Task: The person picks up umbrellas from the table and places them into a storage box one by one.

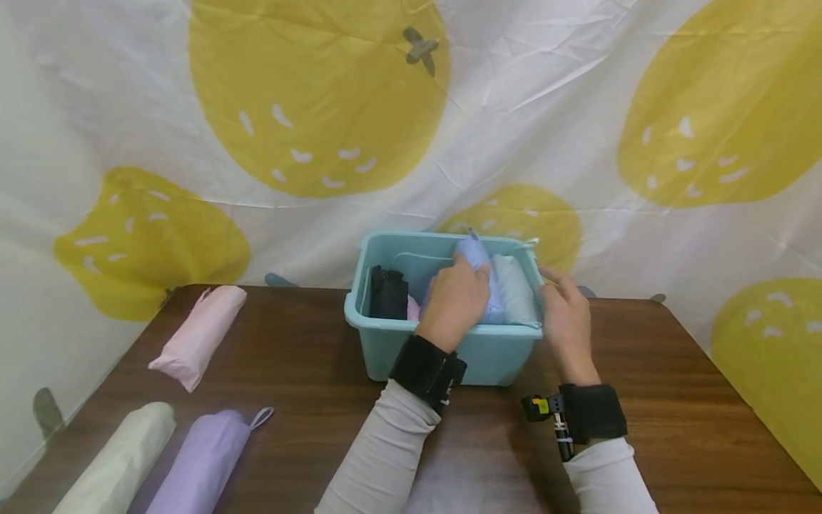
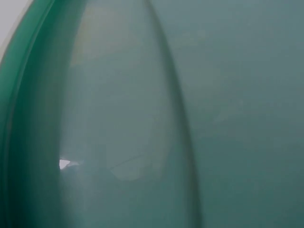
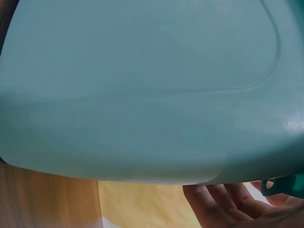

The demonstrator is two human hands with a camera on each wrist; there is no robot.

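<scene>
A light-blue plastic bin (image 1: 443, 357) stands at the back of the table. My left hand (image 1: 454, 296) reaches into it and grips a periwinkle folded umbrella (image 1: 494, 303), which leans with its top end near the back rim. Some of its fingers are hidden behind the hand. A pale mint bundle (image 1: 516, 289) lies beside the umbrella along the bin's right wall. My right hand (image 1: 566, 318) rests against the outside of that wall, its fingers extended just below the rim. In the right wrist view, fingers (image 3: 206, 202) show at the edge of the bin wall (image 3: 142, 133).
Inside the bin, a black bundle (image 1: 388, 294) sits at the left, with a bit of pink (image 1: 413, 308) beside it. On the left of the wooden table (image 1: 289, 442) lie a pink pouch (image 1: 202, 335), a pale green folded umbrella (image 1: 118, 460) and a purple one with a loop (image 1: 205, 460). A patterned cloth (image 1: 514, 107) hangs behind.
</scene>
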